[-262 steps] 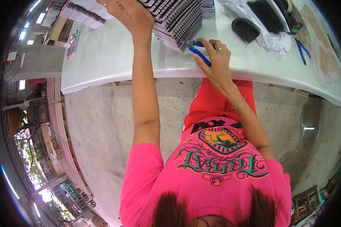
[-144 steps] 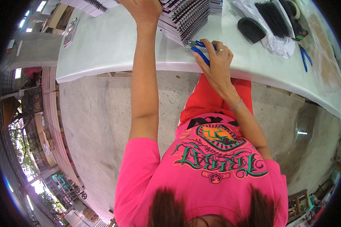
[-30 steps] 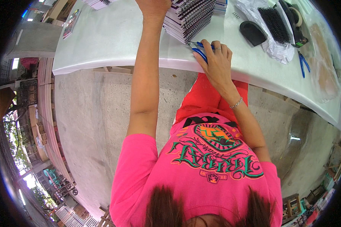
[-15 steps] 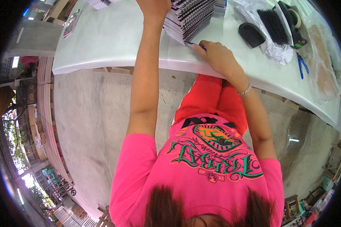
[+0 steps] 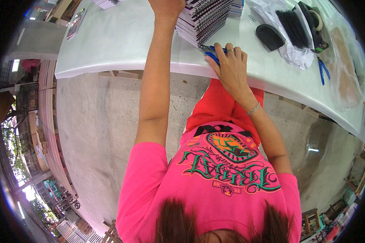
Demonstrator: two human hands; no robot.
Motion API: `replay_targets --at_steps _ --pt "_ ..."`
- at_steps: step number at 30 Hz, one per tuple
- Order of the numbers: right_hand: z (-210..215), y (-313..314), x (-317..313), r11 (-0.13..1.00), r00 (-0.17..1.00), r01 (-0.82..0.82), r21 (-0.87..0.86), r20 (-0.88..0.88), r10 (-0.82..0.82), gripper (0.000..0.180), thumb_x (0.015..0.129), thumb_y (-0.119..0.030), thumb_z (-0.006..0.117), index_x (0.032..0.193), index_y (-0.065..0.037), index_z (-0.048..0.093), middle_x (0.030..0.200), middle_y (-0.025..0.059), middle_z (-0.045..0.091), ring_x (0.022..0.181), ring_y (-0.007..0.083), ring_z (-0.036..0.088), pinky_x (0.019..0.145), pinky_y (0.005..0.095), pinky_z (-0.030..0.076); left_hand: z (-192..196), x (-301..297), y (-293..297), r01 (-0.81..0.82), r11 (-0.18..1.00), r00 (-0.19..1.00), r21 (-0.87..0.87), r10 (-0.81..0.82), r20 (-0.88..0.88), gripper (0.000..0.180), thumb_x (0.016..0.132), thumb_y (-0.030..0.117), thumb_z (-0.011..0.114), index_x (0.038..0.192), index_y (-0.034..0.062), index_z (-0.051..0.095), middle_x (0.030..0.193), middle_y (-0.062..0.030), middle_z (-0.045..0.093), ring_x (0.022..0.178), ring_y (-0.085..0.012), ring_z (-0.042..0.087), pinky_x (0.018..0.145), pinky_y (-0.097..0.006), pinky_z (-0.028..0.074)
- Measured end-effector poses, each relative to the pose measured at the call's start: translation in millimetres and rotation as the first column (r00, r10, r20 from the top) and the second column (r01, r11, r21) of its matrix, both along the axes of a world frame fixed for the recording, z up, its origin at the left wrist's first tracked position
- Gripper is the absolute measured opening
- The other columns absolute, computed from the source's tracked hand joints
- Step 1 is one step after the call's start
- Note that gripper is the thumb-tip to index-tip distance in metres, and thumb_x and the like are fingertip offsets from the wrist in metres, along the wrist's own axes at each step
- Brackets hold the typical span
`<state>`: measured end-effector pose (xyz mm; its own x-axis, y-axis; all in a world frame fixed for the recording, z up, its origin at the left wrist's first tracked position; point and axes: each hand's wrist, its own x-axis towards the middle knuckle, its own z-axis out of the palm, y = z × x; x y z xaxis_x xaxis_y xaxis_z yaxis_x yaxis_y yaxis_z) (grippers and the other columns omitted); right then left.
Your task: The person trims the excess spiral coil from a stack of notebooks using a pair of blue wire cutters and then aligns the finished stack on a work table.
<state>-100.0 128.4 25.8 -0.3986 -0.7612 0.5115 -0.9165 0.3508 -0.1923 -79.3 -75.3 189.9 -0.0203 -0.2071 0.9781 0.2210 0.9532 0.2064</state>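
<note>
A tall stack of spiral-bound notebooks [image 5: 207,22] with black wire coils stands at the far edge of the view, on a white-covered table. My left hand [image 5: 168,7] is against the stack's left side; the upper edge of the picture cuts off its fingers. Blue-handled pliers [image 5: 213,58] are in my right hand [image 5: 232,67], their jaws at the near bottom corner of the stack, by the coil ends. The fingers of that hand are partly spread over the handles.
To the right lie a black rounded pad [image 5: 269,37], a pile of black coils [image 5: 292,29] on crumpled white paper, a tape roll [image 5: 317,20], a second pair of blue pliers [image 5: 323,72] and a clear plastic bag [image 5: 346,67]. A booklet [image 5: 76,25] lies far left on the white table [image 5: 109,44].
My right hand has turned and its fingers have lifted and spread, so more of the blue handles shows. The left hand has barely shifted.
</note>
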Motion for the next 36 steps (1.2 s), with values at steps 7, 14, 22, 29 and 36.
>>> replay_targets --at_steps 7,14,22,29,36 --pt "6.4 -10.6 -13.8 0.980 0.983 -0.095 0.175 0.173 0.065 0.038 0.098 -0.044 0.059 0.110 -0.008 0.064 0.087 0.0135 0.067 0.078 0.0297 0.067 0.070 0.0450 0.053 1.4 2.7 0.3 0.009 1.000 1.000 0.013 -0.009 0.010 0.057 0.110 0.031 0.027 0.102 -0.0009 0.073 0.103 -0.0146 0.068 0.106 -0.0274 0.054 0.102 -0.039 0.037" --pt "52.4 -25.2 -52.9 0.843 0.855 -0.308 0.442 0.517 0.041 0.047 0.102 -0.048 0.049 0.107 -0.005 0.065 0.082 0.0184 0.070 0.079 0.0331 0.073 0.069 0.0483 0.057 2.6 -1.9 1.6 0.020 1.000 1.000 0.019 -0.020 0.015 0.057 0.110 0.030 0.027 0.102 -0.0012 0.074 0.104 -0.0151 0.068 0.107 -0.0280 0.055 0.103 -0.040 0.036" --pt "7.6 0.2 -4.1 0.992 0.998 -0.039 0.123 -0.043 0.044 0.035 0.091 -0.040 0.068 0.108 -0.011 0.061 0.101 0.0099 0.062 0.092 0.0272 0.056 0.078 0.0425 0.043 0.8 3.2 0.2 0.021 1.000 1.000 0.016 -0.021 0.003 0.056 0.110 0.029 0.027 0.101 -0.0006 0.074 0.102 -0.0141 0.069 0.105 -0.0279 0.056 0.101 -0.039 0.037" --pt "5.0 2.3 -7.5 0.994 0.999 -0.016 0.106 -0.038 0.020 0.036 0.091 -0.041 0.068 0.109 -0.011 0.060 0.098 0.0095 0.061 0.090 0.0279 0.055 0.077 0.0431 0.042 2.7 -1.7 4.1 0.022 1.000 1.000 0.001 -0.022 -0.010 0.056 0.110 0.028 0.027 0.101 -0.0011 0.073 0.101 -0.0138 0.068 0.104 -0.0272 0.056 0.101 -0.039 0.037" --pt "1.3 -4.4 -9.5 0.995 0.995 -0.053 0.079 -0.078 0.059 0.033 0.092 -0.039 0.067 0.107 -0.012 0.059 0.098 0.0085 0.064 0.086 0.0272 0.059 0.073 0.0413 0.044 2.4 0.2 -1.7 0.003 0.999 1.000 -0.048 -0.004 -0.012 0.057 0.110 0.029 0.027 0.100 -0.0021 0.073 0.100 -0.0138 0.068 0.105 -0.0272 0.056 0.101 -0.039 0.037"
